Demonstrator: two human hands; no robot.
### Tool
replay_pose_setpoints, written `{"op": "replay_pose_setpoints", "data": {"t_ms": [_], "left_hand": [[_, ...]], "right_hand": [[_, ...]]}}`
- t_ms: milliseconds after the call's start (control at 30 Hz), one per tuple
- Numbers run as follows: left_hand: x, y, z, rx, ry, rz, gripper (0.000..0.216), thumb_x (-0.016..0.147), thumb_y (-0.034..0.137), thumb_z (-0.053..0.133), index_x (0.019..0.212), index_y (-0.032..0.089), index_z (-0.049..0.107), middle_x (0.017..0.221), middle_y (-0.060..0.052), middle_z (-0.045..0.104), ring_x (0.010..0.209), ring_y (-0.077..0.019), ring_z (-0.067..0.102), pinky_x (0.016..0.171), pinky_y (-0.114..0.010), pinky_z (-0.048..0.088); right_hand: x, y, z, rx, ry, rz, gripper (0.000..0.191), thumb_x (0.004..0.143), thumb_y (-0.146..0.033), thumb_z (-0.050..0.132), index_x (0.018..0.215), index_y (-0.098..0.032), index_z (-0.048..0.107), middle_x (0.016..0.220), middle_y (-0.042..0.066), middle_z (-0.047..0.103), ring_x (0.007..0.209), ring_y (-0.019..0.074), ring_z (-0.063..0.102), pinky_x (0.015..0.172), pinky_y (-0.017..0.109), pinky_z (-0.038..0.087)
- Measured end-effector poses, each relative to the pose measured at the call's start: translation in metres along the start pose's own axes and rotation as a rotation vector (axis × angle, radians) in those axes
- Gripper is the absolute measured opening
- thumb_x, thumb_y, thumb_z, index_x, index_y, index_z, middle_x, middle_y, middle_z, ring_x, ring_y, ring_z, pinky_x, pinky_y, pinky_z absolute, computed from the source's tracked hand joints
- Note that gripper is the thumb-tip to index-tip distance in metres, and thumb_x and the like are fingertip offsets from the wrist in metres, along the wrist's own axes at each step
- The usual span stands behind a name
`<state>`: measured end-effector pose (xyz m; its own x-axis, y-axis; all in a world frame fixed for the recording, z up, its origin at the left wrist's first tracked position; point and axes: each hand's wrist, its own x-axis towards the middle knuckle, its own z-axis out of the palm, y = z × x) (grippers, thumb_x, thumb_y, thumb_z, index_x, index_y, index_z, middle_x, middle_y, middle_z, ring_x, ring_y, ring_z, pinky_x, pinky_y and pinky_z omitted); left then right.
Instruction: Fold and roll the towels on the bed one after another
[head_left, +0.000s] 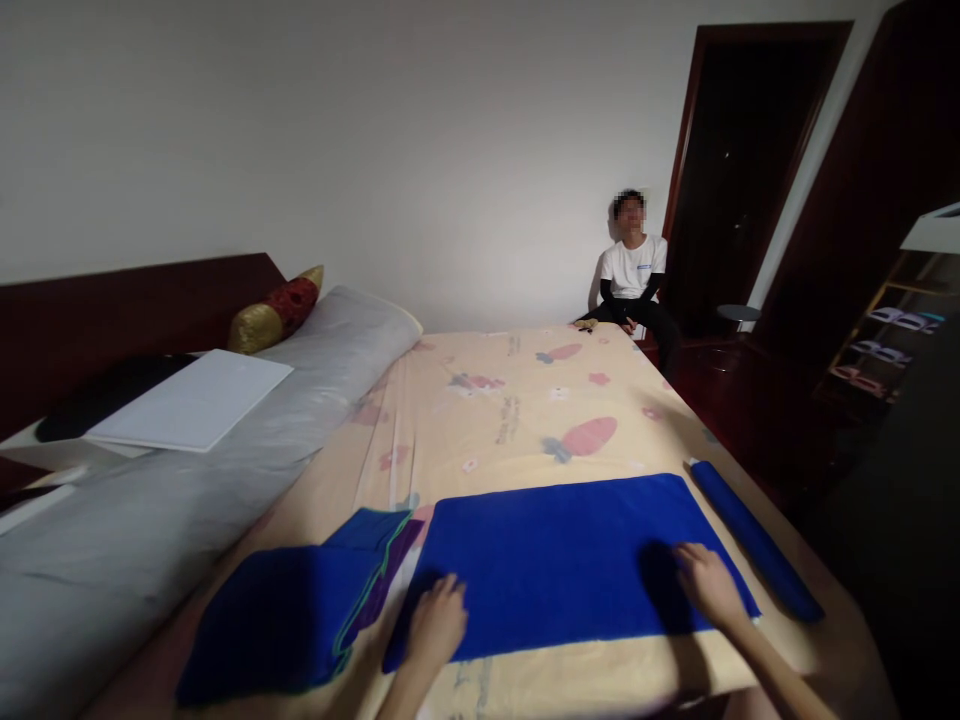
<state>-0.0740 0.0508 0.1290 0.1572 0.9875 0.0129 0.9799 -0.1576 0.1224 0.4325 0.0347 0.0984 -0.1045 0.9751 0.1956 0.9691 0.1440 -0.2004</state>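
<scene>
A flat blue cloth lies spread out on the bed in front of me. My left hand is over its lower left part, fingers loosely bent and nothing visible in them. Above the right part of the cloth is my right hand, fingers apart and holding nothing, its shadow falling to the left. A rolled blue cloth rests to the right, along the bed's edge. Left of the flat cloth sits a stack of folded blue cloths with green trim, and a purple cloth shows at its side.
The bed has a cream sheet with a printed pattern. A grey pillow, a red and gold cushion and a white board are at the left. A person sits beyond the far edge, near a stool.
</scene>
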Motion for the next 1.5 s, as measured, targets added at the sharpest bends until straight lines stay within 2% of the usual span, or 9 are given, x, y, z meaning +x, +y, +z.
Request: {"op": "replay_pose_setpoints", "data": {"t_ms": [167, 267, 367, 600, 733, 833, 967, 1167, 1500], "left_hand": [[0.031, 0.147, 0.068, -0.080, 0.136, 0.188, 0.060, 0.092, 0.014, 0.029, 0.151, 0.021, 0.026, 0.158, -0.004, 0.030, 0.145, -0.0172, 0.027, 0.114, -0.037, 0.033], [0.031, 0.177, 0.104, -0.071, 0.110, 0.259, 0.058, 0.094, 0.017, 0.028, 0.151, 0.025, 0.025, 0.156, -0.001, 0.033, 0.143, -0.0168, 0.031, 0.116, -0.040, 0.030], [0.024, 0.147, 0.109, -0.043, 0.071, 0.218, 0.053, 0.097, 0.028, 0.029, 0.150, 0.031, 0.024, 0.156, 0.001, 0.030, 0.143, -0.0186, 0.031, 0.117, -0.045, 0.028], [-0.017, -0.023, 0.079, 0.141, 0.058, -0.412, 0.058, 0.098, 0.042, 0.022, 0.152, 0.022, 0.021, 0.159, -0.003, 0.021, 0.147, -0.0203, 0.020, 0.118, -0.047, 0.021], [-0.024, -0.040, 0.074, 0.201, 0.043, -0.448, 0.055, 0.096, 0.032, 0.025, 0.149, 0.018, 0.031, 0.157, -0.006, 0.026, 0.146, -0.0203, 0.023, 0.120, -0.049, 0.013], [-0.005, 0.003, 0.071, 0.201, 0.114, -0.478, 0.054, 0.095, 0.024, 0.024, 0.146, 0.013, 0.039, 0.155, -0.011, 0.031, 0.144, -0.0232, 0.030, 0.118, -0.054, 0.014], [0.026, 0.096, 0.077, 0.042, 0.228, -0.092, 0.054, 0.095, 0.021, 0.025, 0.149, 0.017, 0.032, 0.156, -0.007, 0.030, 0.145, -0.0191, 0.025, 0.119, -0.044, 0.022], [0.047, 0.169, 0.103, -0.112, 0.047, 0.227, 0.058, 0.093, 0.016, 0.027, 0.151, 0.021, 0.024, 0.157, -0.002, 0.028, 0.145, -0.0178, 0.025, 0.118, -0.042, 0.027], [0.004, -0.035, 0.077, 0.142, 0.008, -0.284, 0.060, 0.097, 0.045, 0.022, 0.152, 0.022, 0.022, 0.159, -0.002, 0.020, 0.147, -0.0200, 0.021, 0.119, -0.047, 0.019]], "right_hand": [[0.028, -0.137, 0.062, 0.260, -0.125, -0.102, 0.054, 0.094, -0.021, 0.028, 0.147, -0.025, 0.039, 0.154, 0.005, 0.035, 0.142, 0.0196, 0.033, 0.111, 0.040, 0.032], [0.029, -0.169, 0.084, 0.302, -0.174, -0.104, 0.053, 0.098, -0.030, 0.028, 0.150, -0.025, 0.031, 0.157, 0.004, 0.028, 0.145, 0.0197, 0.025, 0.115, 0.042, 0.027], [0.019, -0.136, 0.088, 0.235, -0.148, -0.090, 0.054, 0.099, -0.045, 0.029, 0.149, -0.026, 0.033, 0.156, 0.003, 0.028, 0.145, 0.0214, 0.024, 0.117, 0.045, 0.024], [-0.046, 0.036, 0.082, -0.036, 0.061, 0.267, 0.066, 0.095, -0.056, 0.026, 0.151, -0.022, 0.029, 0.157, 0.006, 0.028, 0.145, 0.0237, 0.025, 0.116, 0.049, 0.024], [-0.057, 0.052, 0.087, -0.059, 0.110, 0.312, 0.064, 0.094, -0.049, 0.024, 0.149, -0.018, 0.035, 0.155, 0.008, 0.033, 0.145, 0.0243, 0.026, 0.116, 0.048, 0.025], [-0.036, 0.010, 0.091, -0.018, 0.170, 0.325, 0.060, 0.095, -0.039, 0.023, 0.146, -0.013, 0.041, 0.154, 0.012, 0.034, 0.144, 0.0254, 0.026, 0.116, 0.048, 0.025], [0.004, -0.085, 0.095, 0.145, 0.108, 0.090, 0.053, 0.098, -0.034, 0.026, 0.148, -0.019, 0.037, 0.155, 0.008, 0.032, 0.145, 0.0222, 0.025, 0.116, 0.045, 0.026], [0.034, -0.174, 0.102, 0.298, -0.128, -0.198, 0.054, 0.098, -0.031, 0.032, 0.152, -0.026, 0.025, 0.156, 0.003, 0.027, 0.145, 0.0203, 0.025, 0.117, 0.043, 0.026], [-0.007, 0.026, 0.084, 0.014, 0.052, 0.148, 0.060, 0.097, -0.055, 0.030, 0.147, -0.024, 0.037, 0.155, 0.007, 0.033, 0.143, 0.0248, 0.029, 0.115, 0.050, 0.027]]}}
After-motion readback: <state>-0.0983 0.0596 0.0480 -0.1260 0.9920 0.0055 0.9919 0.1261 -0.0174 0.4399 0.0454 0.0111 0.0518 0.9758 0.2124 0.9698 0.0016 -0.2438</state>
